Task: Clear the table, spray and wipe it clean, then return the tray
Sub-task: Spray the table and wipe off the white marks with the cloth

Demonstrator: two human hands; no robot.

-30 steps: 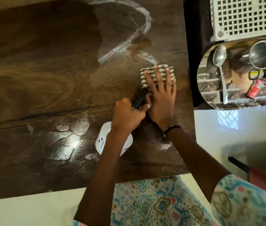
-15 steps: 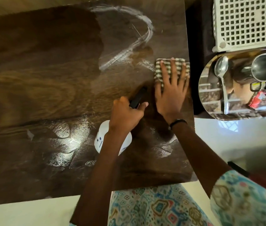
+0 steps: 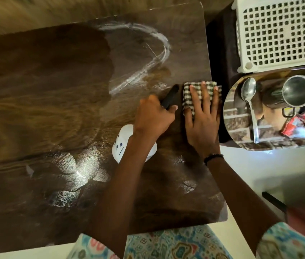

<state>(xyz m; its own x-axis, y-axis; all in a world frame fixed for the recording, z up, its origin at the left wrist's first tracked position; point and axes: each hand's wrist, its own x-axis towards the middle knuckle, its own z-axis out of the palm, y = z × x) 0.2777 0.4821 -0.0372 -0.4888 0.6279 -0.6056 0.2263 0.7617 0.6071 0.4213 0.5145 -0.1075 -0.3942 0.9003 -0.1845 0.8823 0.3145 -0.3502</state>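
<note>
The checked cloth (image 3: 200,94) lies folded at the right edge of the table (image 3: 54,90), about midway along it, pinned flat under the right hand (image 3: 202,118), whose fingers are spread wide with the outer ones reaching the edge itself. The left hand (image 3: 154,118) is closed around the black head of a white spray bottle (image 3: 124,144), which stands on the table just beside the cloth. My guess is that a stroke carried further right would take cloth and fingertips off the edge, toward the steel tray (image 3: 241,139) parked close by on a lower surface; a knock there could rattle its load. The wet foam streak (image 3: 148,58) near the far right corner could dry into a mark if left unwiped. Counted: one cloth, one spray bottle, one tray holding one spoon (image 3: 249,101) and two steel cups (image 3: 298,90) in view, one white lattice basket (image 3: 282,32).
</note>
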